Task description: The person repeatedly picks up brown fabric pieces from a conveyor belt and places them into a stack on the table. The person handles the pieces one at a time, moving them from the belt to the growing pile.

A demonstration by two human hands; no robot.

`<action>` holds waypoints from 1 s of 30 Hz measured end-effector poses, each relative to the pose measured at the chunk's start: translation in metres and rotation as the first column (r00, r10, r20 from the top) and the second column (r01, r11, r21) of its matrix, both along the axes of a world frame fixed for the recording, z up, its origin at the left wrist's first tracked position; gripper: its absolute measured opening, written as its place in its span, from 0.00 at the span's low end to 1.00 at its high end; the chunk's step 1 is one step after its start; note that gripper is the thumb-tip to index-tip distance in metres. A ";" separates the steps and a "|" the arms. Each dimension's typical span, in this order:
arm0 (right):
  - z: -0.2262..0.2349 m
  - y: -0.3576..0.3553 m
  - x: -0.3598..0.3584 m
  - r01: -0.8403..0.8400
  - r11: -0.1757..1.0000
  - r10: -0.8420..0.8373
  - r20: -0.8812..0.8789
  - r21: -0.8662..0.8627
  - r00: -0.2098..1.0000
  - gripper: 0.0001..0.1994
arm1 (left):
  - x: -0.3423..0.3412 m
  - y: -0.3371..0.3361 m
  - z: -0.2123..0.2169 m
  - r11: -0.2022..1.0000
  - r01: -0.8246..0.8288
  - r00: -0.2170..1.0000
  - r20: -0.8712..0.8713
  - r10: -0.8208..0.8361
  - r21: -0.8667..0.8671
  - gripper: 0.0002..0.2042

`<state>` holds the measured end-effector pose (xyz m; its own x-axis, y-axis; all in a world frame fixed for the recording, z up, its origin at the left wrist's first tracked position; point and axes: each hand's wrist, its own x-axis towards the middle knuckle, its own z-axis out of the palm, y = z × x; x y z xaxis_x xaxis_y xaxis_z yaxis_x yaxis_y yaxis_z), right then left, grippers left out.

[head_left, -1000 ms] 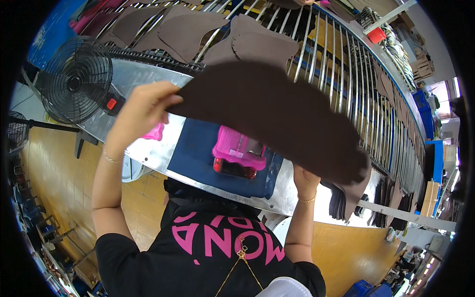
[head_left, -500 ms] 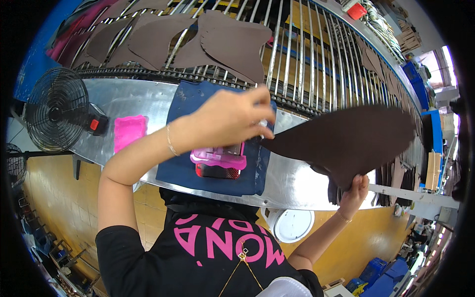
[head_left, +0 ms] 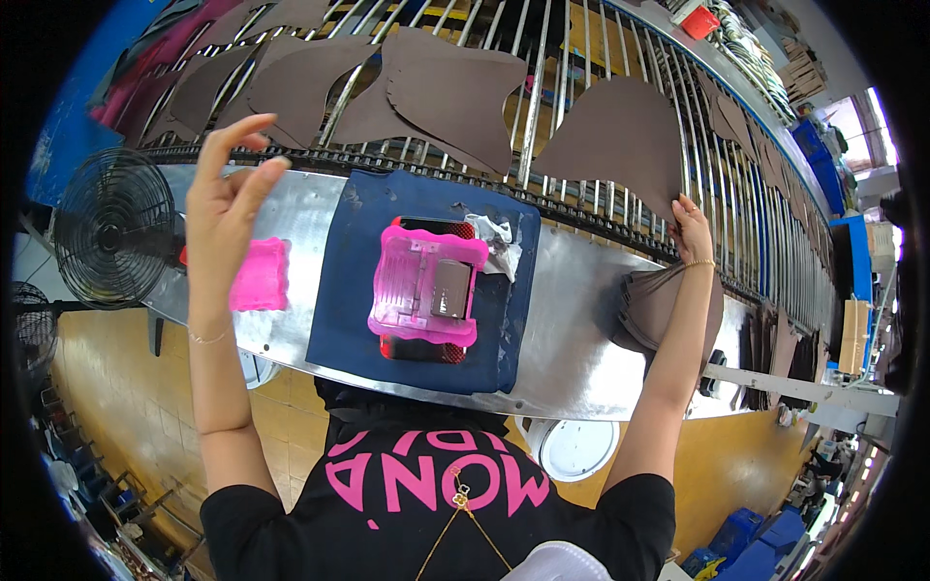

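Right fingers: your right hand (head_left: 692,225) has its fingertips laid on the lower edge of a brown cut piece (head_left: 620,145); you are touching it, and a closed grip cannot be made out.
Brown cut piece: it lies flat on the metal rod conveyor (head_left: 591,58), right of centre, apart from the larger brown pieces (head_left: 441,92) to its left.
Left fingers: your left hand (head_left: 225,194) is raised and empty, fingers loosely curled and spread, index finger uppermost, thumb apart.
Under the right wrist: a stack of brown pieces (head_left: 659,305) sits on the steel table (head_left: 572,329), just below the conveyor edge.
Centre: a dark blue mat (head_left: 349,300) covers the table; on it rests a translucent pink plastic frame (head_left: 426,286) with a grey block inside, over a red-and-black base.
Pink pad: a small wavy-edged pink square (head_left: 260,275) lies left of the mat, beside your left forearm.
Far left: a black wire-caged fan (head_left: 111,237) stands at the table's end.
Upper right: a red box (head_left: 699,21) sits beyond the conveyor.
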<state>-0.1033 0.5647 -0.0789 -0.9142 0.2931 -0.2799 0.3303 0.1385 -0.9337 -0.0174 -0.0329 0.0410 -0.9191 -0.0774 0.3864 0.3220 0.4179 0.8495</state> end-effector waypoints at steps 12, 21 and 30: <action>-0.004 0.045 0.026 0.301 0.819 -0.165 -0.301 0.489 0.939 0.21 | 0.014 -0.026 -0.010 0.986 -0.109 0.994 0.043 0.105 0.123 0.16; -0.010 0.054 0.279 0.188 0.434 -0.616 0.137 0.881 0.776 0.32 | -0.022 0.002 -0.038 0.982 0.106 0.990 0.076 -0.119 0.154 0.16; 0.025 0.011 0.274 0.066 0.150 -0.638 0.046 0.986 0.769 0.26 | -0.016 0.033 -0.020 0.972 0.219 0.971 0.080 -0.226 0.088 0.16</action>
<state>0.1707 0.5757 -0.0539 -0.5055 0.8386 0.2030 0.8569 0.5154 0.0049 -0.0330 0.0001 0.0214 -0.9468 0.1064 0.3038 0.3217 0.2760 0.9057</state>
